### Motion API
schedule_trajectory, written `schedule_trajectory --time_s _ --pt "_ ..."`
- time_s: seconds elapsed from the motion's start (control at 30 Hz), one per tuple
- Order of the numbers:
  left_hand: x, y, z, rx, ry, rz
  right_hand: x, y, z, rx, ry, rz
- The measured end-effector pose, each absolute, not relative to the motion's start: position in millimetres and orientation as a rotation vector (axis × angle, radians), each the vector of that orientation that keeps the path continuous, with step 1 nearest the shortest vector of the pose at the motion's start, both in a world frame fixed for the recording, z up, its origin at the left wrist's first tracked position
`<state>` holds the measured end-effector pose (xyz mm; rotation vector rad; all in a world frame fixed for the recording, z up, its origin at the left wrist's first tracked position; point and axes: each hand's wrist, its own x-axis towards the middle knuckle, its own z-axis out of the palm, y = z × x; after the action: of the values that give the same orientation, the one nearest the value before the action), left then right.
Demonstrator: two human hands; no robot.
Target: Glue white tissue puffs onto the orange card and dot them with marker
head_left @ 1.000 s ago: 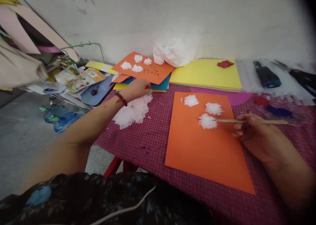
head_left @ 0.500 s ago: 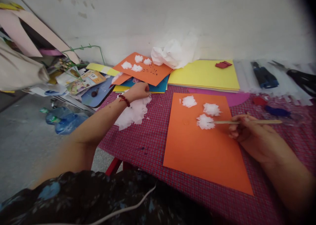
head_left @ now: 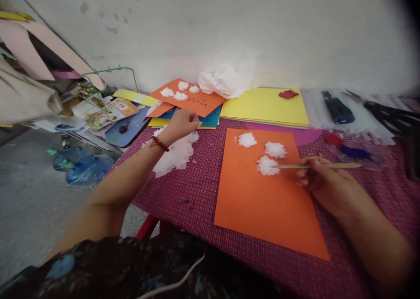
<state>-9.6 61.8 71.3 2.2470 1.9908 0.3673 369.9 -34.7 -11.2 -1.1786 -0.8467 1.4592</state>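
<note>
My right hand (head_left: 323, 176) grips a thin wooden stick (head_left: 348, 165) like a pencil. The stick's tip touches a white tissue-paper puff (head_left: 268, 165) on an orange sheet of paper (head_left: 262, 207). Two more puffs sit higher on that sheet, beside a small wet-looking spot (head_left: 243, 165). My left hand (head_left: 183, 123) is closed in a pinch above a pile of white tissue pieces (head_left: 175, 156); what its fingertips hold is too small to make out. Behind it lies another orange sheet (head_left: 210, 102) with several white puffs and dark marks.
Crumpled white tissue (head_left: 226, 80) and yellow paper (head_left: 265, 106) with a red scrap (head_left: 288, 94) lie by the wall. A dark blue-handled tool (head_left: 337, 108) and black scissors (head_left: 383, 110) are at right. Plastic bottles (head_left: 88, 167) stand on the floor at left.
The view has shifted slightly, so the table appears a little lower and further left. My left hand stays pinched over the tissue pile; the stick remains on the same puff.
</note>
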Motion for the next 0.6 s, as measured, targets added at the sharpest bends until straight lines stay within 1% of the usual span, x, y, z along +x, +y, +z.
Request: schedule_trajectory --time_s 0.03,0.1,0.2,0.3,0.37,0.47,0.53,0.6 --pt "-4 51 78 2.220 1.896 0.433 370 -34 -11 -1.171 -0.850 1.451" --pt "11 29 85 1.984 1.514 0.696 369 -34 -11 -1.151 -0.865 1.428" --pt "33 4 82 1.758 1.205 0.694 368 -33 -10 -1.099 -0.894 1.389" --pt "49 5 63 1.738 1.135 0.648 367 -33 -3 -1.049 -0.894 1.337" --pt "56 15 47 1.851 1.195 0.694 365 -35 7 -1.019 -0.888 1.281" --pt "63 27 23 2.216 1.372 0.771 357 -39 28 -0.998 -0.934 1.199" --pt "66 29 9 2.495 1.412 0.708 348 -41 43 -1.005 -1.016 1.177" --pt "67 27 -2 2.708 1.344 0.549 337 -39 54 -0.993 -1.100 1.179"
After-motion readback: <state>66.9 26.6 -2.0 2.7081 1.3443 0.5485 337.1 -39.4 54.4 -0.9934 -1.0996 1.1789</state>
